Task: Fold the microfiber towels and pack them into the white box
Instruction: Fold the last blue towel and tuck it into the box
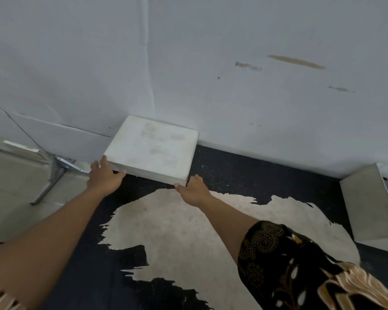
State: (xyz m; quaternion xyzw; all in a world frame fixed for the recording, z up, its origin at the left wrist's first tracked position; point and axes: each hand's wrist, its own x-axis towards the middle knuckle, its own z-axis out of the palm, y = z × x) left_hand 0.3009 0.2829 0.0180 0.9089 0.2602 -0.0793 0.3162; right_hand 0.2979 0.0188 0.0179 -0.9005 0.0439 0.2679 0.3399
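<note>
You have both hands on the white box, which sits at twelve o'clock from you, at the far edge of the bench and close against the white wall. The box is closed and its flat top faces up with faint smudged marks on it. Your left hand grips the near left corner, at about eight o'clock on the box, with the thumb laid along the near side and the fingers wrapped round the left side. Your right hand holds the near right corner, at about five o'clock on the box, with the thumb tip at the bottom of the near side and the fingers curled round the right side. A dark shadow shows under the near left edge, and you cannot tell from here whether the box lies flat on the bench or is raised a little. The bench top is black, with a large worn beige patch at six o'clock from the box, under your forearms. A second pale box stands tilted at three o'clock, well apart from the first, cut off by the edge of view. At nine o'clock, past the bench edge, a metal leg stands on the pale floor. A black sleeve with a gold pattern covers your right upper arm.
</note>
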